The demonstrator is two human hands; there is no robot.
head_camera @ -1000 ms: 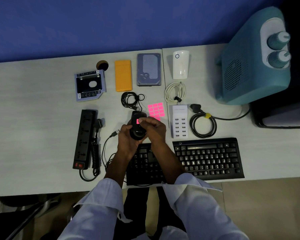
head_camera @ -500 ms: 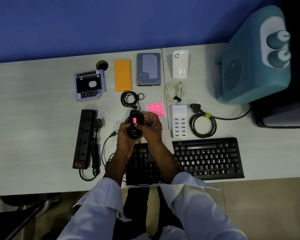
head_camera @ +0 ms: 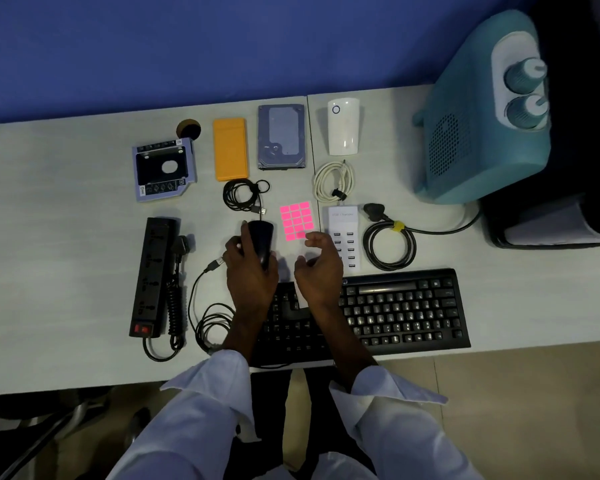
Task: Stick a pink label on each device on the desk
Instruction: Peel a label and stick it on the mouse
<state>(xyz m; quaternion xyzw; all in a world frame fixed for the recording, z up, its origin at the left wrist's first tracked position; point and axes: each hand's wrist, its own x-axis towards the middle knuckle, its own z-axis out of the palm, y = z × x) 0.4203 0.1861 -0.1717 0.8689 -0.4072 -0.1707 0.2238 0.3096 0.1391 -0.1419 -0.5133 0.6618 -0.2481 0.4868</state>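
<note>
Left fingers (head_camera: 244, 233) curl round the mouse (head_camera: 262, 237); right fingers (head_camera: 313, 239) hang loosely bent, holding nothing.
The left hand (head_camera: 252, 273) holds the mouse just left of the pink label sheet (head_camera: 297, 221), flat on the desk (head_camera: 66, 254) beside the USB charger (head_camera: 343, 237); the right hand (head_camera: 319, 271) hovers at its near edge. The labels look thin, light and floppy (apt to curl onto themselves), so I'd lift one by a corner.
</note>
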